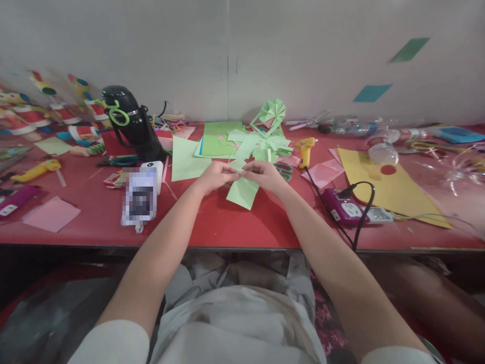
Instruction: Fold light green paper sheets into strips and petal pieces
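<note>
My left hand [217, 177] and my right hand [262, 177] meet over the table, fingertips pinched close together on a light green paper piece [243, 193]. Its lower part spreads flat below the fingers, and another bit shows above them. The exact fold between the fingertips is hidden. Just beyond lie green paper scraps [248, 144] and a stack of green sheets [222, 136]. Green-handled scissors [284, 172] rest beside my right hand. A pale green sheet [185, 159] lies beside my left hand. Behind the scraps stands a folded green paper wheel [273, 114].
A black bottle [138, 129] and a phone [140, 197] stand left of my arms. At right are a yellow glue gun [306, 151], a purple power strip [346, 208] with cables, yellow card [394, 187] and plastic bottles [382, 146]. Paper figures [68, 111] line the far left.
</note>
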### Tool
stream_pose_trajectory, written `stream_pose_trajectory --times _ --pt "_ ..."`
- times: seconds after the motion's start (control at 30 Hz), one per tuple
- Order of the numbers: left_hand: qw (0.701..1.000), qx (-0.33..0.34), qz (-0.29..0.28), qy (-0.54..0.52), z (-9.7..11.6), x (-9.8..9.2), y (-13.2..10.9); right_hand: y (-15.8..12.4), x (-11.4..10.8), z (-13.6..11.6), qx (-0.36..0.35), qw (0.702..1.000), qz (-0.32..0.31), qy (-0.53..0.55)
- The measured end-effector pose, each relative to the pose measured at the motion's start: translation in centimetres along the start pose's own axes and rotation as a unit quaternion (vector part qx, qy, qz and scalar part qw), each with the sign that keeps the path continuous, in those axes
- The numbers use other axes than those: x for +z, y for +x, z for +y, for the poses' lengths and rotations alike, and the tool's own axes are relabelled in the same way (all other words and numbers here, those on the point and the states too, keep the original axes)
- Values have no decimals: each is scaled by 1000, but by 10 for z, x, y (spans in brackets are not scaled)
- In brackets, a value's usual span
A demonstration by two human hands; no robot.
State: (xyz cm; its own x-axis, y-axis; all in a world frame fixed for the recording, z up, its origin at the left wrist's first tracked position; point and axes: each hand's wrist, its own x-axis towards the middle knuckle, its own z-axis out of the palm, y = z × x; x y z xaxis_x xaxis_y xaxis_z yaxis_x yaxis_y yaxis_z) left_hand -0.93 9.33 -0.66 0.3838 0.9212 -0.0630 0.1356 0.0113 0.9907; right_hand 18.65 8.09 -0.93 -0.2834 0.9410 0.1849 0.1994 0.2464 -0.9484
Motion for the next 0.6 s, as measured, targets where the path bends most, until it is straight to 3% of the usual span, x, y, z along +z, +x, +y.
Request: stream_pose_trajectory --times 0.23,0.6 --pt "999 -4 -23 29 6 2 -5 -3 1 -5 32 999 -13 -27" --pt "999 -10 -43 10 -1 -3 0 0 1 0 -20 999 -5 -25"
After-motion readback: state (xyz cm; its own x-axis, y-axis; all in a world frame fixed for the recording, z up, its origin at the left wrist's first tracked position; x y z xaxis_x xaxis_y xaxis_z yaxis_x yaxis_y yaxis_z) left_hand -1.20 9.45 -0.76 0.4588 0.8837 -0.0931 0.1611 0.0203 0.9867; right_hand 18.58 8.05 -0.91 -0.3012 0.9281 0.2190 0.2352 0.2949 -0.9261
